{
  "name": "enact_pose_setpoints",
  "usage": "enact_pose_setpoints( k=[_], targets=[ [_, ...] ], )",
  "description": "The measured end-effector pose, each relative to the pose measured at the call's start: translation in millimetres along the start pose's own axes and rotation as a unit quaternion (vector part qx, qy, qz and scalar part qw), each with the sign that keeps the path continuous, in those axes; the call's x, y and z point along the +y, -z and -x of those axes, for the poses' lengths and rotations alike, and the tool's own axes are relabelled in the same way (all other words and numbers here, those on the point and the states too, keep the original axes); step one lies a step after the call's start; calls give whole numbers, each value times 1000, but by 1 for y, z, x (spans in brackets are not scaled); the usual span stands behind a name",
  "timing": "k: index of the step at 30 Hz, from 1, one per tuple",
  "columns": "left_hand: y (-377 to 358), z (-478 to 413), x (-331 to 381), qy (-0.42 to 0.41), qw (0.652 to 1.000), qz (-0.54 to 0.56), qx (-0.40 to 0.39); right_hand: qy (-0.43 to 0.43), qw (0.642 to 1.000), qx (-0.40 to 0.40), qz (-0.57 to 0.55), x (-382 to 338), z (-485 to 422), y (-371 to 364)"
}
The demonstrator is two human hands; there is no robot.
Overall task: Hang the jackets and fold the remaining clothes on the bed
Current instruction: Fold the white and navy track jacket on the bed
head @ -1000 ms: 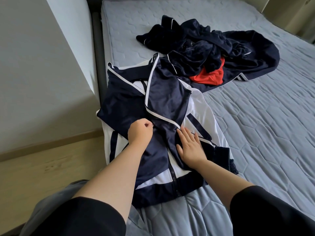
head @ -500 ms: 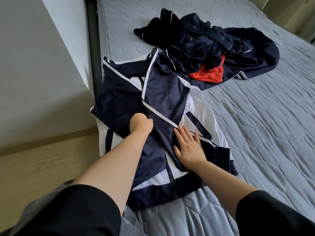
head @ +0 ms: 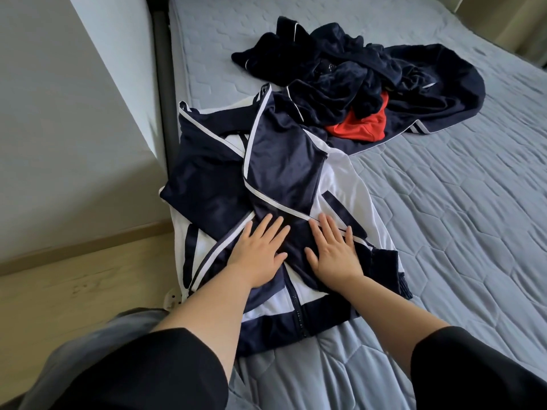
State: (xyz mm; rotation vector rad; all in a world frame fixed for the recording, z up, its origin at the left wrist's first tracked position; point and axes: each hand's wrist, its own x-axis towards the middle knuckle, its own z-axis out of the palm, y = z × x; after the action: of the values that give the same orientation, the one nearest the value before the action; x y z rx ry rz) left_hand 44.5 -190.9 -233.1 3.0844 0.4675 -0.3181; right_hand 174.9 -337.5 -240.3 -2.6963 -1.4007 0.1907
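Where pale wooden floor (head: 68, 294) runs along the left, a dark frame rail (head: 161, 69) edges the bed (head: 461, 220), whose grey quilted cover shows stitched hexagons. Just right of that rail lies the jacket (head: 281, 161), smooth navy fabric with white panels and thin white piping, sleeves folded across its front. Its left side overhangs the bed's edge. The left hand (head: 260, 250) and right hand (head: 334, 253) press flat on it, side by side, fingers straight and spread, gripping nothing. Beyond, touching the jacket's far end, a rumpled pile of dark clothes (head: 340, 75) sits over a red garment (head: 361, 125). Further right, a broad stretch of cover spreads out.
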Motion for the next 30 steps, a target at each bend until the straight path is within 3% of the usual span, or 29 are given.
enact_pose_setpoints(
  k=[7, 14, 16, 19, 21, 24, 28, 30],
  targets=[
    [0, 12, -11, 34, 999, 3, 22, 26, 998, 5, -54, 13, 1, 4],
    [-3, 47, -39, 133, 987, 70, 62, -41, 997, 23, -66, -17, -1, 14],
    [-2, 55, -41, 154, 979, 106, 78, 11, 993, 80, -84, -33, 3, 19],
    [-2, 67, -42, 178, 969, 145, 92, 155, 976, 122, -94, -58, 11, 20],
    [-2, 73, -44, 185, 965, 154, 106, 198, 978, 58, -43, -67, 11, 13],
    [-1, 82, -50, 216, 953, 180, 109, 166, 985, -42, 12, -62, 7, 2],
    [-2, 97, -59, 276, 943, 186, 1, 169, 985, -43, 15, -60, 5, 2],
    [-1, 100, -58, 286, 947, 146, 9, 174, 983, -52, 12, -60, 7, 3]
  ],
)
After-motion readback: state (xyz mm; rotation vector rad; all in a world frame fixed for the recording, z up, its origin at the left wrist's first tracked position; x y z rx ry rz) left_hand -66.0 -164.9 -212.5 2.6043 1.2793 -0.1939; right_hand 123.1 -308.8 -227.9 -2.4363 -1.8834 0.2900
